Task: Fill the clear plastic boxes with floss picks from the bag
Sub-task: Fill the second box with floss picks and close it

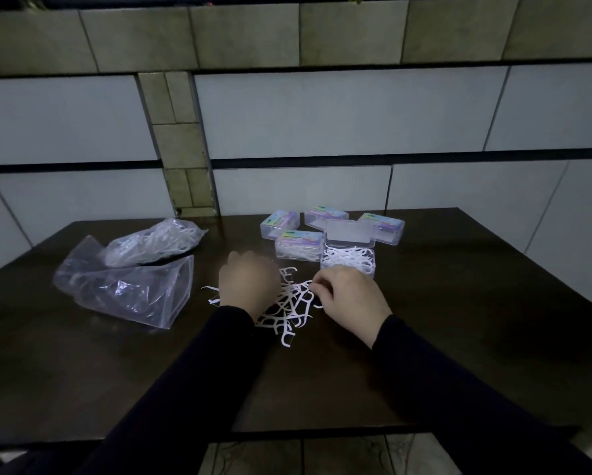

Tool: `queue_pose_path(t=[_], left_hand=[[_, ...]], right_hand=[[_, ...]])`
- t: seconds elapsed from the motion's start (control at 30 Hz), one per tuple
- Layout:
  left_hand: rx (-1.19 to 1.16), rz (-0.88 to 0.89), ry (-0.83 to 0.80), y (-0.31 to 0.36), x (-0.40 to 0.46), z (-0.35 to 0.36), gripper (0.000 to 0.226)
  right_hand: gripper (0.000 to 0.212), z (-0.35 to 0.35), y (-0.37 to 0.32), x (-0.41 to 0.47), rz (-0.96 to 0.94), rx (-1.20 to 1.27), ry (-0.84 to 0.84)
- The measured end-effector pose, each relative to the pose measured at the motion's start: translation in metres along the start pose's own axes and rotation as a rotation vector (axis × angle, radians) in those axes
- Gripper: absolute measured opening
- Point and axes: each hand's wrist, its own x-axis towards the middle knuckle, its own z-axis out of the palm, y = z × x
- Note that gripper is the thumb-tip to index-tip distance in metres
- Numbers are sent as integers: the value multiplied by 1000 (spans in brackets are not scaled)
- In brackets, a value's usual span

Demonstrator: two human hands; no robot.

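Both hands sit on loose picks [293, 308] on the bench [459, 303]: left hand [248, 286] with fingers curled over them, right hand [351, 298] pinching 1. Behind, an open box [348, 262], then 4 closed boxes [298, 245]. Far left, 2 bags [123, 286].

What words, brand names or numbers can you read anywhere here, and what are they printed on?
No text is legible.
Colourful labels on the four closed clear boxes: print is there, but too small and blurred to read.
Open box, plastic bags, floss picks and table: no writing visible.
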Motion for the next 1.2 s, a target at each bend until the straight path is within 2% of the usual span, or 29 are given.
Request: queue_pose_path(t=[0.1, 0.17, 0.27, 0.43, 0.53, 0.63, 0.77, 0.83, 1.03, 1.13, 1.2], left_hand=[[-34, 177, -76, -16, 10, -3, 35], [9, 338, -197, -23, 17, -3, 44], [49, 433, -339, -27, 20, -7, 47], [17, 466, -309, -39, 22, -14, 35], [-53, 433, -355, -46, 18, -21, 35], [-78, 395, -438, -47, 17, -29, 39], [-95, 351, -539, -44, 16, -32, 47], [-53, 350, -515, -44, 15, -32, 45], [-7, 374, -460, -42, 14, -32, 34], [39, 395, -416, -42, 16, -33, 31], [49, 394, -404, -40, 16, -33, 31]], right_hand=[[39, 3, -5, 4, 3, -19, -18], [61, 6, -9, 5, 5, -70, -59], [83, 11, -14, 6, 17, -136, -117], [52, 8, -17, 12, -38, -76, -140], [46, 3, -16, 15, -43, -83, -148], [56, 1, -15, 13, 24, -126, -82], [91, 3, -18, 12, 108, -264, -131], [87, 6, -19, 11, 109, -247, -157], [48, 5, -19, 9, 118, -107, -185], [40, 5, -18, 10, 133, -81, -163], [39, 4, -17, 10, 141, -147, -126]])
